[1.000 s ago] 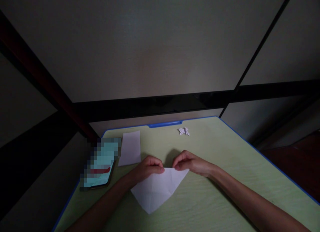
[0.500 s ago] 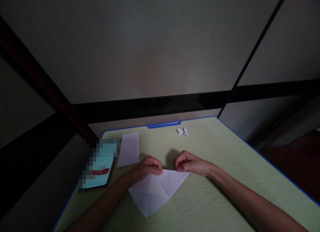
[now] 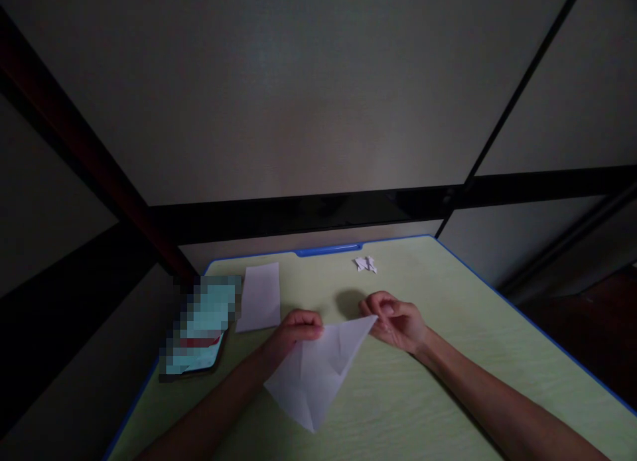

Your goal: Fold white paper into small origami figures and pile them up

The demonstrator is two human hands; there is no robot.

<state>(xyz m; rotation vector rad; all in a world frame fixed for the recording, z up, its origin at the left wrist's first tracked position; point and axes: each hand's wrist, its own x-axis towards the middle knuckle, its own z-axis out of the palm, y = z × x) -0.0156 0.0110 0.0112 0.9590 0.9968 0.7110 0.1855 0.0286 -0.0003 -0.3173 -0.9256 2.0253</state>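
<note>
A sheet of white paper [image 3: 323, 368] with several crease lines hangs tilted above the table, one corner pointing down toward me. My left hand [image 3: 298, 327] is closed on its upper edge, thumb on the near side. At the paper's right corner is my right hand [image 3: 395, 320], palm turned partly up, fingers loosely curled and the thumb apart from the paper. The corner's tip overlaps the right fingers; whether it touches them cannot be made out.
A stack or sheet of white paper [image 3: 259, 296] lies at the back left, beside a phone [image 3: 206, 335] with a lit, blurred screen. Small folded white paper pieces [image 3: 365, 264] rest near the far edge of the blue-rimmed table [image 3: 448, 381]. Behind it stands a panelled wall [image 3: 308, 103].
My right hand has shifted slightly right and rolled palm-up, its thumb coming off the paper's edge. The paper has swung, its right corner rising and its lower corner moving right.
</note>
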